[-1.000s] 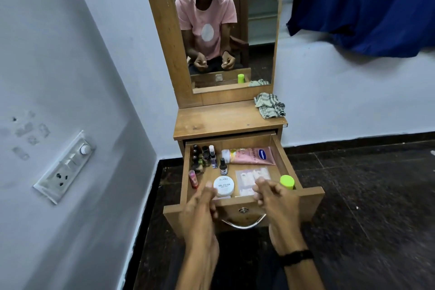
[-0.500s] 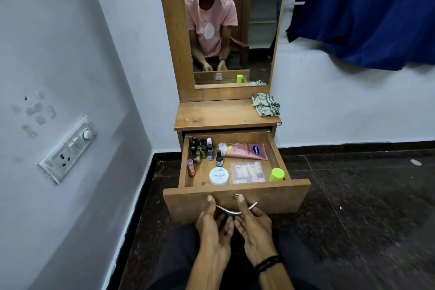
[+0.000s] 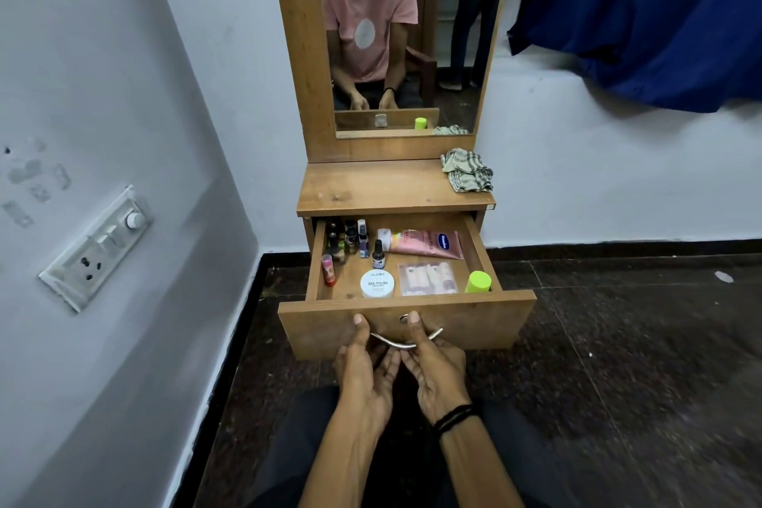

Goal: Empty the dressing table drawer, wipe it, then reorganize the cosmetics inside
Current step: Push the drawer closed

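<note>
Gripping its metal handle (image 3: 406, 344), left hand (image 3: 365, 369) and right hand (image 3: 438, 372) hold the cosmetics-filled drawer (image 3: 478, 324).

Light dim, soft, diffuse, falling from above. Grey cast on wall (image 3: 123, 95). Shadows faint; darker band at drawer (image 3: 474, 322) back under tabletop (image 3: 391, 188). Small highlight on handle (image 3: 406, 344). Mirror (image 3: 412, 54) reflection clear. Centre sharp: jar (image 3: 377, 283) label legible. Edges: strong wide-angle bowing, verticals lean outward. Floor (image 3: 639, 404) at lower right smeared, grainy. Curtain (image 3: 659, 12) folds sink into dark.

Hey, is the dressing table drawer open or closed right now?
Open. The drawer is pulled out, cosmetics showing inside; left hand and right hand hold its handle.
</note>
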